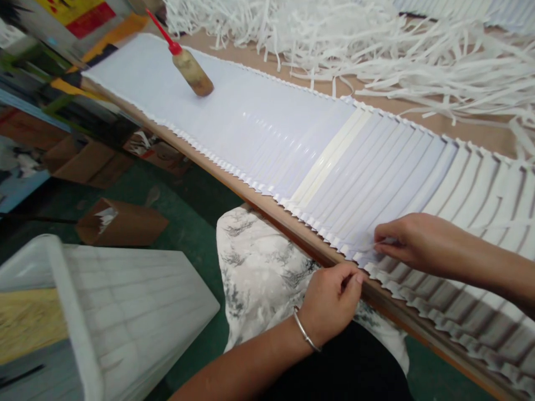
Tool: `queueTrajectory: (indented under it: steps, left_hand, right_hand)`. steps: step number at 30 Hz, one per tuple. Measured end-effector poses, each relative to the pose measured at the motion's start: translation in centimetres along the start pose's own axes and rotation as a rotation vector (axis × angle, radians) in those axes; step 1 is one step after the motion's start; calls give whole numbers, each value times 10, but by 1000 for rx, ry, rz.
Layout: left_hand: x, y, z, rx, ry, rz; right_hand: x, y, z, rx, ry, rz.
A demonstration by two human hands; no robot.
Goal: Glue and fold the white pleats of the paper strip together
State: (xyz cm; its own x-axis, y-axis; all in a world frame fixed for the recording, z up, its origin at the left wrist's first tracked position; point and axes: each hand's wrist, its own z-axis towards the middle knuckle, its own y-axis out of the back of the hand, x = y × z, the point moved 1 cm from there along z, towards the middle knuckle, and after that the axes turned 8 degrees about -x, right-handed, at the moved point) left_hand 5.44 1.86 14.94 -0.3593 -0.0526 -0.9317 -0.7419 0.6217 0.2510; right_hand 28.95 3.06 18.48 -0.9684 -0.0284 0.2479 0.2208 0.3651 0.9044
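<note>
A long row of overlapping white sheets [259, 133] lies fanned along the wooden table edge [234, 184]. My left hand [330, 301], with a metal bangle on the wrist, is curled closed at the table's front edge, its fingertips pinched against the sheets' lower ends. My right hand [412, 242] rests on the sheets with fingers pressed together, pinching the end of a thin white strip [368, 245]. What the left fingers hold is hidden.
A glue bottle with a red nozzle [190, 67] lies on the sheets at the far left. A heap of white paper strips [376, 50] covers the table's back. A white bin [104, 312] and cardboard boxes [121, 223] stand on the green floor.
</note>
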Motion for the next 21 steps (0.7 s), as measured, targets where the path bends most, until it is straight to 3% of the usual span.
queueTrajectory:
  steps: [4,8,15,21]
  left_hand:
    - [0,6,1,-91,-259,194]
    - [1,8,5,-99,-436,417]
    - [-6,8,12,-47,-535,880]
    - [-11,4,18,-21,-539,1026]
  right_hand:
    - [7,14,11,93,-14,-105]
    - [12,22,18,125,-19,-137]
    - [13,26,24,144,-3,-169]
    - [14,23,26,132,1,-167]
